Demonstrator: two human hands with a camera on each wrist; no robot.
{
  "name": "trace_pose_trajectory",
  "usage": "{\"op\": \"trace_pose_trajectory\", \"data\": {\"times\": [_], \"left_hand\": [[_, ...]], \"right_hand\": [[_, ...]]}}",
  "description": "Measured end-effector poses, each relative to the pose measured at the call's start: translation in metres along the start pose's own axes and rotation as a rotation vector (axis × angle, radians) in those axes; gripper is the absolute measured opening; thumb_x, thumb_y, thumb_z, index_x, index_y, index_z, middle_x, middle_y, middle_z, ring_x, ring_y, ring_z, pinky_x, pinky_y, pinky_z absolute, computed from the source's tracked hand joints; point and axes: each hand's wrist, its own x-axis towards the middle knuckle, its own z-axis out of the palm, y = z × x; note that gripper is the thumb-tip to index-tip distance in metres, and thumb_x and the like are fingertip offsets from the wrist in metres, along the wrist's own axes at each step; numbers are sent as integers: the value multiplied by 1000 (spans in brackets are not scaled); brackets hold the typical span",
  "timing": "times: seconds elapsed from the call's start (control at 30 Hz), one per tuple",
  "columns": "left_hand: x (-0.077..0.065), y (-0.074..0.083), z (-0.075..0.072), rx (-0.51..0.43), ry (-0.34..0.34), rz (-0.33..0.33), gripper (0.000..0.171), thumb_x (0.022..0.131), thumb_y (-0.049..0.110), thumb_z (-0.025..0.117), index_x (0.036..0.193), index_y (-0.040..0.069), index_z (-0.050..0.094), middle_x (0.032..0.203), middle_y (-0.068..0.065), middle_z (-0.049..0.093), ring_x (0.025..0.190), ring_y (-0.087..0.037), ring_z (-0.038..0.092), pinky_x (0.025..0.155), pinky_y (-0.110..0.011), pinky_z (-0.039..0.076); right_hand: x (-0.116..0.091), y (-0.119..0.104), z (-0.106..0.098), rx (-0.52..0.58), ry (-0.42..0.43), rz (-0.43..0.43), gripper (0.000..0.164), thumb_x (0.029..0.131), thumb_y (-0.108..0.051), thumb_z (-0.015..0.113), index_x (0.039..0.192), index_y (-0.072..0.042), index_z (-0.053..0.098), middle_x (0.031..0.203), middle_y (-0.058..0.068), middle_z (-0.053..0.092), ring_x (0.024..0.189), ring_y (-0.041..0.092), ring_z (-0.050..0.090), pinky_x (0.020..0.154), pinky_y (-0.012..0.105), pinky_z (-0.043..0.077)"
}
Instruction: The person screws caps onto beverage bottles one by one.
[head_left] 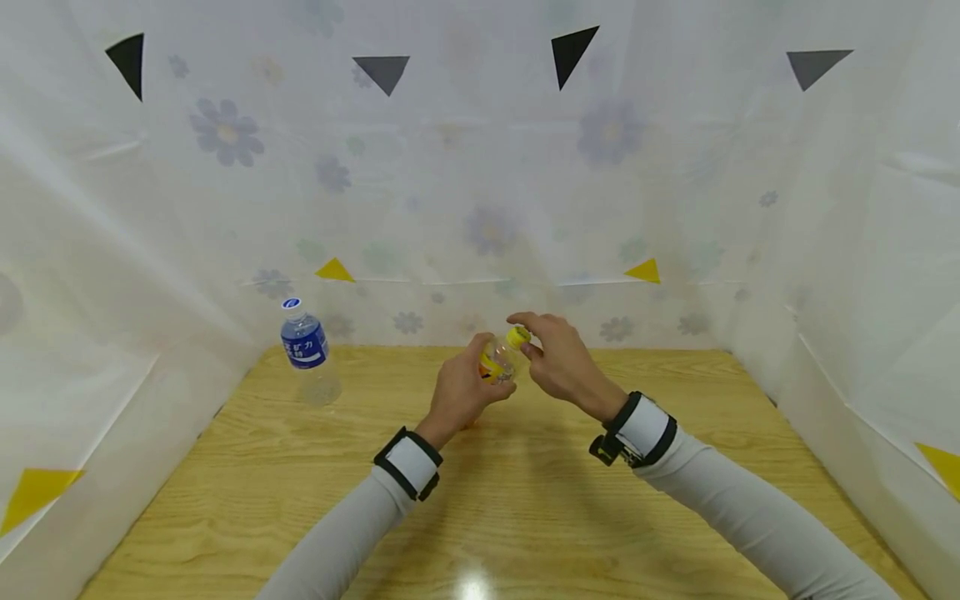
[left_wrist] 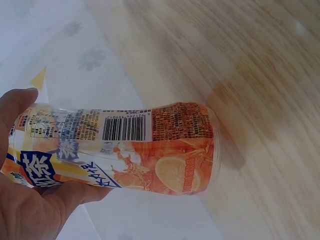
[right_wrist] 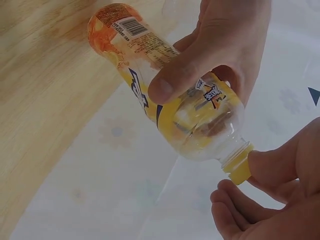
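Observation:
My left hand (head_left: 459, 387) grips a clear plastic drink bottle (left_wrist: 175, 150) with an orange and yellow printed label, its thumb and fingers wrapped round the upper body. The bottle is held tilted above the table, its neck toward my right hand (head_left: 558, 358). On that neck sits a yellow cap (right_wrist: 241, 167), with part of the threaded neck finish showing. In the right wrist view my right thumb (right_wrist: 270, 165) presses the side of the cap, while the curled fingers lie close round its other side. Nothing liquid shows inside the bottle.
A clear bottle with a blue label (head_left: 303, 346) and a blue-and-white cap stands upright at the table's back left. The wooden table (head_left: 300, 517) is enclosed by white flowered sheeting (head_left: 465, 167) at the back and sides, marked with black, grey and yellow triangles.

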Motion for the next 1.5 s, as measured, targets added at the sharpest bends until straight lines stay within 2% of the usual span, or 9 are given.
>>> {"op": "trace_pose_trajectory", "data": {"times": [0.33,0.73,0.93,1.3,1.5], "left_hand": [[-2,1,-2,-17,-9,-3,75,82,30,85,145,16,49,98,-10,72,73,-16,65,59,-25,51],[-1,0,0,-18,-15,1,75,81,27,86,145,13,50,100,-10,71,75,-18,66,61,-27,52],[-1,1,-1,-19,-12,0,75,82,27,85,146,13,49,98,-10,71,73,-17,65,59,-27,51],[-1,3,-2,-7,-14,0,74,81,29,85,145,16,50,96,-10,71,71,-16,64,57,-26,49],[0,2,-1,1,-8,-1,73,81,29,84,144,16,50,96,-10,71,71,-16,64,57,-26,49]], "right_hand": [[0,-1,4,12,9,17,35,100,0,54,133,-4,61,117,17,67,108,36,61,86,49,53],[0,-1,6,-43,31,1,31,96,4,56,126,0,62,110,17,67,104,36,61,85,49,53],[1,0,8,-67,51,-1,27,96,2,59,123,0,62,109,18,68,108,38,61,89,51,53],[2,1,14,-81,87,10,21,95,-3,63,115,2,63,101,18,66,99,37,61,87,51,51],[4,2,16,-97,115,-5,15,96,-5,64,109,3,63,95,18,65,95,38,60,97,55,45]]}}
